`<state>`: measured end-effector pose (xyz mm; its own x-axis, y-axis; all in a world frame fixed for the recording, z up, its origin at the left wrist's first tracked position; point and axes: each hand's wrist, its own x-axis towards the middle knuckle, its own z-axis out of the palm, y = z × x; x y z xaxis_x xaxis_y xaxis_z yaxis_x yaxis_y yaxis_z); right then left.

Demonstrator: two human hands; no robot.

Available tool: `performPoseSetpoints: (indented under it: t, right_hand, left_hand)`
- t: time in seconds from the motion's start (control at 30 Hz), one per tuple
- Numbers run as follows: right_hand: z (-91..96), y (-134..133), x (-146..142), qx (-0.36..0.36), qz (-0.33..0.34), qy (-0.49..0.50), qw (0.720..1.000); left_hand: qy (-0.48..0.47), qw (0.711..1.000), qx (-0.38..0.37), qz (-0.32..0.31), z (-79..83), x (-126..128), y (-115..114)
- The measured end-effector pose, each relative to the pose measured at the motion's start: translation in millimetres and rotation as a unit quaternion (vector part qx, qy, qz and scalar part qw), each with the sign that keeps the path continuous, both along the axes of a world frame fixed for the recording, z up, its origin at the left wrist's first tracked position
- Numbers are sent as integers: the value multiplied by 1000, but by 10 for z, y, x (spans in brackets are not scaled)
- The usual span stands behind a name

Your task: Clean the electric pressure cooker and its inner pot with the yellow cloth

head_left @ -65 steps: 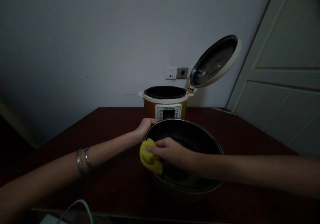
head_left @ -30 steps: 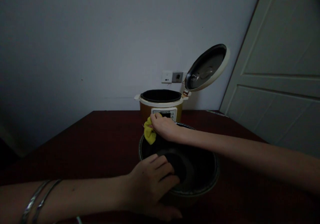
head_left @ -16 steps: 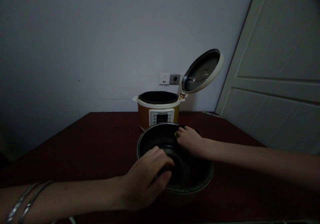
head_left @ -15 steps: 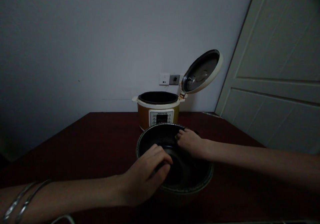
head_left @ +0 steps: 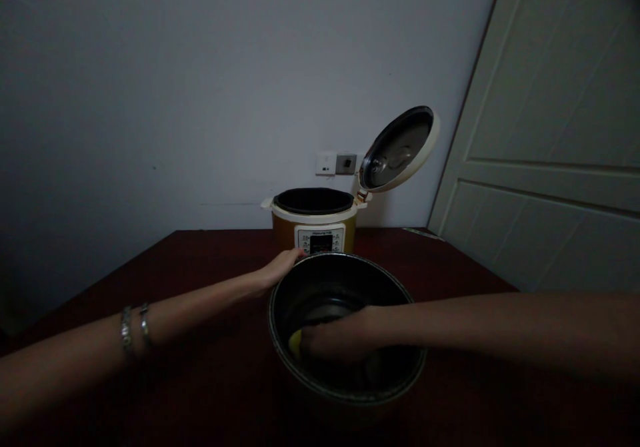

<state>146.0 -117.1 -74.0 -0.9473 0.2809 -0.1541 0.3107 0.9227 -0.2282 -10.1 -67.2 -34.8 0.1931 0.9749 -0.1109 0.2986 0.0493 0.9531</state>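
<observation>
Yellow cloth [head_left: 295, 344], mostly hidden in the right hand's grasp [head_left: 335, 337], shows at the left inside the black pot [head_left: 367, 287], low in the centre of the frame. Half a second ago that hand was at the pot's upper-right inner wall and the left hand [head_left: 280, 268] was over the near rim; now the left hand touches the upper-left rim, fingers too hidden to tell whether it grips. That seems to free the near-left inside for the cloth. Behind stands the cooker [head_left: 285, 232], lid [head_left: 400, 150] raised toward the upper right
</observation>
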Motion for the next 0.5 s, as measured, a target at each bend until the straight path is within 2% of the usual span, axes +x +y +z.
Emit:
performPoseSetpoints:
  t: [0.07, 0.13, 0.23, 0.33, 0.37, 0.4, 0.5]
  right_hand:
    - [-16, -21, -140, 42, 89, -54, 994]
    - [-36, 12, -215, 115, 153, -71, 979]
    - [-43, 195, -198, 228, 215, -51, 948]
    - [-2, 450, -79, 295, 250, -41, 922]
    - [17, 517, -25, 305, 241, -51, 920]
    - [34, 565, 36, 299, 203, -70, 930]
    - [58, 573, 244, 237, 7, -144, 961]
  left_hand:
    - [-10, 1000, -19, -1, 10, 40, -41]
    - [-1, 1000, -12, 5, 29, 51, -50]
    - [17, 999, 5, 29, 29, 37, -6]
    - [27, 999, 6, 43, -4, 19, 48]
    - [29, 999, 13, 41, -18, 14, 62]
    - [30, 999, 22, 36, -32, 8, 72]
    - [28, 999, 42, 12, -72, -11, 92]
